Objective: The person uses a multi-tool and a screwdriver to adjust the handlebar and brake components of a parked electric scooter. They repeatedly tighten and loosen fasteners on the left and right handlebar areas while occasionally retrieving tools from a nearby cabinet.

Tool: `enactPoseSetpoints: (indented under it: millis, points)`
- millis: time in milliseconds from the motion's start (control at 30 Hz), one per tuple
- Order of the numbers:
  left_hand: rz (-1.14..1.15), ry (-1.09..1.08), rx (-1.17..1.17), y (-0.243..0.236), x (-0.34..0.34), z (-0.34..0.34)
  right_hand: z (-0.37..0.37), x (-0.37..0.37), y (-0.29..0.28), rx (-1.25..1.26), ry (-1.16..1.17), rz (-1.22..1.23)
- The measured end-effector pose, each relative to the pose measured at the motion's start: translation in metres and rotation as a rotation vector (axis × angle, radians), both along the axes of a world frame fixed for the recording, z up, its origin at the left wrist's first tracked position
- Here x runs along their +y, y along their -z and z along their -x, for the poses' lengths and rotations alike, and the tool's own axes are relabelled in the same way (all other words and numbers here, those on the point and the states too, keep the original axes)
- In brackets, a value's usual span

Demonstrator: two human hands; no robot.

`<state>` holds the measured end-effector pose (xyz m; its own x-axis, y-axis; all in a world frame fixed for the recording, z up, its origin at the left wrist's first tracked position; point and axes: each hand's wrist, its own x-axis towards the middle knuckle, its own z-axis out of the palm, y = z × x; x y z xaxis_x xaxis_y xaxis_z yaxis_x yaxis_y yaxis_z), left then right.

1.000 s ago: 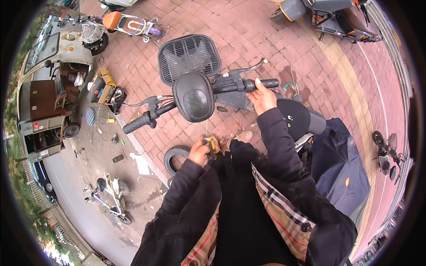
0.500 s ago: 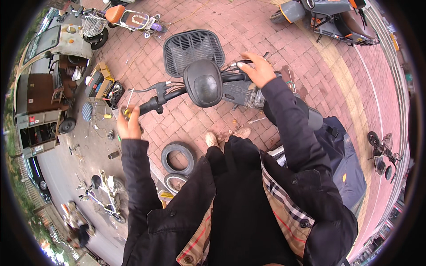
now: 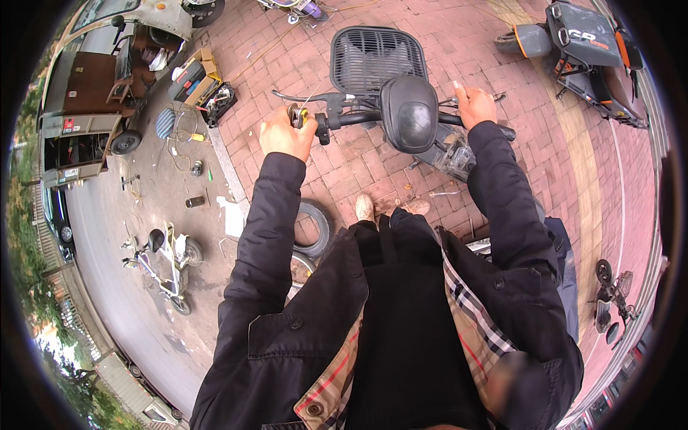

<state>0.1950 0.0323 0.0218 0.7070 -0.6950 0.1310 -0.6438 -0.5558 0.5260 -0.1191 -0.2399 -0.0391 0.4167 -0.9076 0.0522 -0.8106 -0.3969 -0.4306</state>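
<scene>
In front of me is a scooter's handlebar with a rounded black console (image 3: pixel 409 115) at its centre and a black slatted basket (image 3: pixel 378 60) ahead of it. My left hand (image 3: pixel 287 136) is closed at the left end of the bar, around a yellow-and-black handle (image 3: pixel 304 117). A thin shaft runs up from it, like a screwdriver's. The left brake lever (image 3: pixel 301 97) reaches out beyond these fingers. My right hand (image 3: pixel 476 107) curls over the right handlebar grip (image 3: pixel 507 134), thumb sticking up; its fingertips are partly hidden.
A tire (image 3: pixel 314 228) lies on the brick paving left of my shoes (image 3: pixel 365 207). An open toolbox (image 3: pixel 195 80) stands at the left, near a vehicle with open compartments (image 3: pixel 84 89). A small white scooter (image 3: pixel 172 265) is lower left, and a grey-and-orange scooter (image 3: pixel 584 44) at the upper right.
My view has shifted, so the scooter sits farther right and higher. My left hand has turned over the bar's left end with the tool. My right hand has closed down onto its grip.
</scene>
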Motion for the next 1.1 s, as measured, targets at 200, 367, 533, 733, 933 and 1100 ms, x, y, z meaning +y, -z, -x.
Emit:
enactPoseSetpoints:
  millis: [200,367,533,733,933,1100]
  points:
    - [-0.048,0.04,-0.08,-0.006,-0.001,0.001,-0.005,0.0,-0.002,0.159,0.025,-0.119]
    - [0.001,0.056,-0.08,-0.01,-0.001,0.004,-0.005,-0.003,0.002,0.205,-0.047,0.016]
    - [0.002,0.064,-0.07,-0.008,0.001,0.002,-0.004,0.001,0.006,0.175,-0.08,0.139]
    - [0.045,0.077,-0.047,-0.001,0.002,-0.001,-0.006,0.004,-0.001,0.103,0.031,0.023]
    - [-0.129,0.037,0.008,-0.013,-0.005,0.0,-0.004,0.005,-0.004,0.028,0.026,0.009]
    - [-0.324,0.026,0.138,-0.024,-0.022,-0.007,0.001,0.005,-0.004,-0.058,0.054,-0.074]
